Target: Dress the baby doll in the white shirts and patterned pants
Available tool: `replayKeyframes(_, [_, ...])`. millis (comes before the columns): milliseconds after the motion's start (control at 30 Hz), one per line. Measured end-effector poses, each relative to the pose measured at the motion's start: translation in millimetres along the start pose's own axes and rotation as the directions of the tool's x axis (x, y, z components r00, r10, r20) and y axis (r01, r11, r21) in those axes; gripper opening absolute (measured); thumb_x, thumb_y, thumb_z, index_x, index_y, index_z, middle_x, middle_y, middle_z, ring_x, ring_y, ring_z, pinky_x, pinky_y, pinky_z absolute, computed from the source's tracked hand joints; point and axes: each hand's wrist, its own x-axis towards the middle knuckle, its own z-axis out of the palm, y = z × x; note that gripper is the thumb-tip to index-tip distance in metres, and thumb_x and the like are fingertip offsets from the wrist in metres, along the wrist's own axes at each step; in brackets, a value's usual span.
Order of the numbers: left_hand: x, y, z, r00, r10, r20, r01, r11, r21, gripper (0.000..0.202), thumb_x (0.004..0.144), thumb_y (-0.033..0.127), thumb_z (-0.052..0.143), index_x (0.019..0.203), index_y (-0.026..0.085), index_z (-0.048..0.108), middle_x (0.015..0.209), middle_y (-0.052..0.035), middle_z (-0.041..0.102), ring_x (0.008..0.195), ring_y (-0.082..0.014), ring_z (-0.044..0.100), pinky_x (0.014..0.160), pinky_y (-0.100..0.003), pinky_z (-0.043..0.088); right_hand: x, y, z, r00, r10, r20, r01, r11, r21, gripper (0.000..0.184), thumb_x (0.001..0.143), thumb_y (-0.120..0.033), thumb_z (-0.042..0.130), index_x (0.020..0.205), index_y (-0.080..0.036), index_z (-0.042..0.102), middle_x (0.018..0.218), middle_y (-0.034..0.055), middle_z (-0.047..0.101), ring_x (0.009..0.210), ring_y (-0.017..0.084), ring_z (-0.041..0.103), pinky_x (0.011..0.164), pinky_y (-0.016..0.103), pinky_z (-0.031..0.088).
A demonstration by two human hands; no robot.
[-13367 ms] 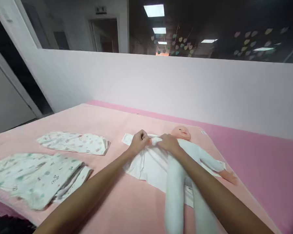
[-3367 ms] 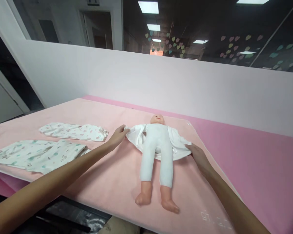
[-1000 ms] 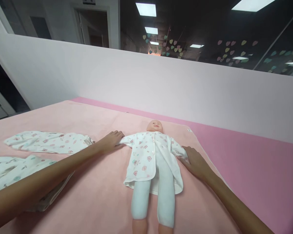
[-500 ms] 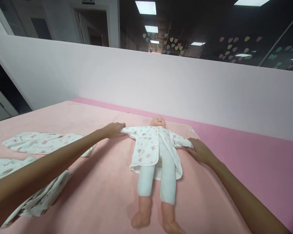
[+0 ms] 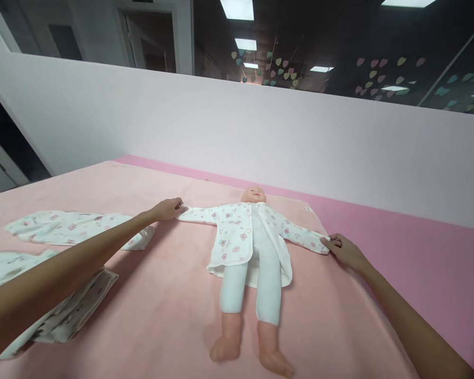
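Observation:
A baby doll (image 5: 269,295) lies on its back, head away from me, on a pink sheet (image 5: 169,310). It wears a white printed baby jacket (image 5: 233,237), unfastened down the front, over a white body and legs. My left hand (image 5: 168,209) pinches the cuff of the sleeve on the left, which is stretched out sideways. My right hand (image 5: 343,250) pinches the other sleeve's cuff, drawn out to the right and slightly toward me. The doll's hands are hidden inside the sleeves.
On the left, folded white printed baby clothes (image 5: 71,226) lie on the sheet, with a second folded pile (image 5: 63,321) nearer me, partly behind my left forearm. A white wall panel (image 5: 260,131) rises beyond the pink mat edge (image 5: 398,242), topped by dark glass.
Both hands have moved outward, the left to the left and the right to the right. The two sleeves are now pulled longer and straighter. The doll stays on its back.

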Motion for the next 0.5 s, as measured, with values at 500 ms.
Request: replayKeyframes(500, [-168, 150, 54.5, 0.806, 0.574, -0.144, -0.588, 0.805, -0.084, 0.031, 0.09, 0.038, 0.056, 0.118, 0.023, 0.052, 0.106, -0.0076, 0.066, 0.094, -0.0266, 0.061, 0.084, -0.041, 0.046, -174, -101, 81, 0.902, -0.432, 0.023, 0.416, 0.88, 0.23, 0.04, 0.101, -0.061, 0.05, 0.086, -0.024, 0.05, 0.072, -0.0028, 0.052, 0.066, 0.018, 0.049, 0.062, 0.03, 0.042])
